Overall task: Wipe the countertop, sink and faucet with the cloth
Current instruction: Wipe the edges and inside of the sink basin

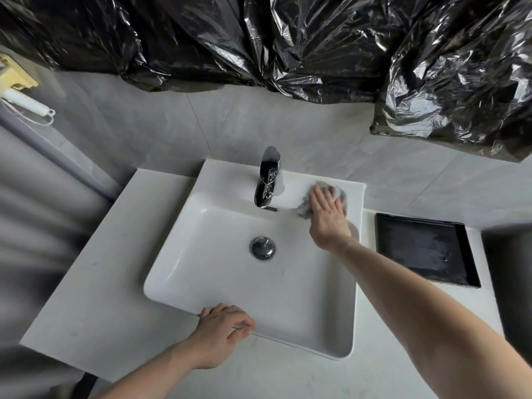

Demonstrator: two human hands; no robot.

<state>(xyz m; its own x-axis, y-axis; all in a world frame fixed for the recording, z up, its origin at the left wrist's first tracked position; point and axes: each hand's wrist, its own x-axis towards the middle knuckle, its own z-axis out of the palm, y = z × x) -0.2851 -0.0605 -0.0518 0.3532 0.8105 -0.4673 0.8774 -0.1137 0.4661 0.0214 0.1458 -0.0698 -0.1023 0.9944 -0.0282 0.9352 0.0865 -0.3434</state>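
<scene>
A white rectangular sink point(339, 309) sits on a pale countertop point(95, 286). A chrome faucet point(269, 180) stands at the sink's back edge. My right hand point(328, 217) lies flat, fingers straight, pressing a grey cloth point(339, 194) onto the sink's back ledge to the right of the faucet. My left hand point(221, 332) rests on the sink's front rim, its fingers curled over the edge. A chrome drain plug point(262, 247) sits in the basin.
A black tray point(426, 251) lies on the countertop right of the sink. Black plastic sheeting point(316, 44) hangs over the wall above. A white device point(28, 103) hangs on the left wall. The countertop ends at the left and front.
</scene>
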